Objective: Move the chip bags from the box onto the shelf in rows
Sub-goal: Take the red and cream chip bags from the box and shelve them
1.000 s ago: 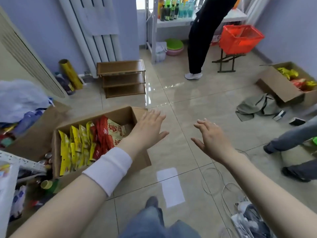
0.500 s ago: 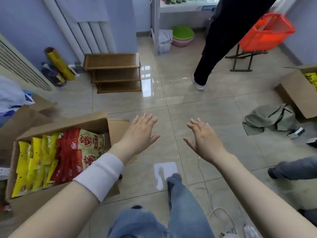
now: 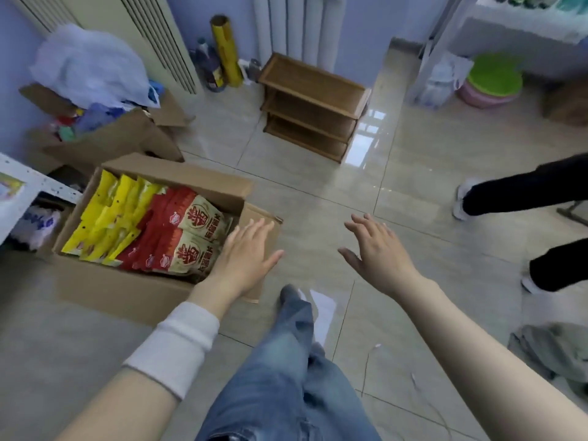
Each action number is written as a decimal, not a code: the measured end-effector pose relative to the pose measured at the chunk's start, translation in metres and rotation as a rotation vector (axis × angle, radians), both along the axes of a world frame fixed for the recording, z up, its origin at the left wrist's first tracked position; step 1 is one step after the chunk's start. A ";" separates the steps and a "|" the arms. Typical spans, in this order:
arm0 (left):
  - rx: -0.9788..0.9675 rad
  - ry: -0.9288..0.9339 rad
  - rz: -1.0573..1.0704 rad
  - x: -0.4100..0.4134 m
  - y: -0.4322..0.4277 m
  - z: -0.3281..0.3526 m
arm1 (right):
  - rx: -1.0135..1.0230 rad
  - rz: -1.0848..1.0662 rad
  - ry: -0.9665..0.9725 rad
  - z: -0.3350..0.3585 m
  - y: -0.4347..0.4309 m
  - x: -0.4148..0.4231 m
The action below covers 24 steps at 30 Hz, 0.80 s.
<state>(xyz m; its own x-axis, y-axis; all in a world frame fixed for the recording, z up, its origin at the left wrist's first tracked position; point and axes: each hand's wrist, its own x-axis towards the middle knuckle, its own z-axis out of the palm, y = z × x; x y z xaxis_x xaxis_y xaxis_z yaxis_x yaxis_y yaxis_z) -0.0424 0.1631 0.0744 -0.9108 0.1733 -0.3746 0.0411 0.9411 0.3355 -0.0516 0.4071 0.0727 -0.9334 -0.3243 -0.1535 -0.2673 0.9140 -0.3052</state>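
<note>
An open cardboard box (image 3: 133, 288) is sitting on the tiled floor (image 3: 397, 192) in the lower left of the frame, and the chip bags are lying inside it, packed on edge: yellow chip bags (image 3: 108, 218) filling its left part and red chip bags (image 3: 178, 237) filling its right part. The left hand (image 3: 245, 253) is hovering at the box's right end, fingers spread wide and palm facing down, holding nothing; it is overlapping the box's right flap in the picture, though whether it is touching the cardboard cannot be told. A white wristband (image 3: 178, 345) is wrapping the left forearm. The right hand (image 3: 378, 253) is hanging over bare floor at the centre right, likewise spread open and empty, well apart from the box. A small wooden shelf (image 3: 313, 105) with three tiers is standing in the upper centre, its boards bare. Another person's dark-trousered legs (image 3: 525, 192) are showing at the right edge.
</note>
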 end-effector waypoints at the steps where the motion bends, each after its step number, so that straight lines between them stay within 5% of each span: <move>1: 0.013 0.001 0.053 -0.006 -0.008 -0.002 | 0.008 0.039 -0.007 0.002 -0.008 -0.014; 11: 0.095 0.077 0.467 -0.044 -0.066 0.004 | 0.095 0.431 -0.041 0.025 -0.103 -0.143; 24: 0.046 0.021 1.113 -0.046 -0.083 -0.046 | 0.123 1.071 -0.190 -0.032 -0.241 -0.228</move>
